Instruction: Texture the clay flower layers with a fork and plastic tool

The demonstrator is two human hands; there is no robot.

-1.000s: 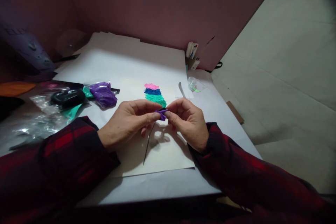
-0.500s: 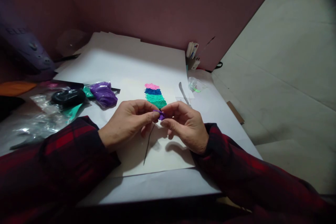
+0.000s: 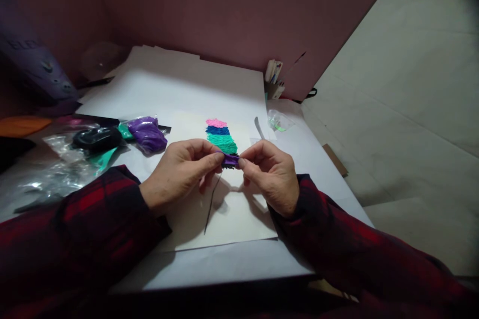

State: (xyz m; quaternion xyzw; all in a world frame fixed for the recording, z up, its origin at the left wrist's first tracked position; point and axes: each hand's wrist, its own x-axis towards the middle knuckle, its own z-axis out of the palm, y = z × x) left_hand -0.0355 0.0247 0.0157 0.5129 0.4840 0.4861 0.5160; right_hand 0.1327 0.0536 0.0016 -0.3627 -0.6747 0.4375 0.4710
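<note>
Between both hands stretches a small piece of purple modelling clay (image 3: 231,160). My left hand (image 3: 187,169) pinches its left end with thumb and forefinger. The right end sits between the thumb and fingertips of my right hand (image 3: 271,174). Just beyond lies a textured clay picture on cream paper (image 3: 239,224), with a pink band (image 3: 216,123), a blue band (image 3: 218,130) and a green band (image 3: 221,142). A dark patch shows behind the purple piece, partly hidden. From it a thin dark line (image 3: 211,204) runs down the paper.
To the left lie a bag of purple clay (image 3: 147,134), a black clay packet (image 3: 97,138) and crumpled clear plastic (image 3: 52,184). A pale modelling knife (image 3: 259,127) lies right of the picture. Further right are a small clear bag (image 3: 276,119) and a pen holder (image 3: 274,79) by the wall.
My right hand has shifted slightly right, away from the left. The purple clay between them is now drawn out longer, and the dark patch behind it shows more.
</note>
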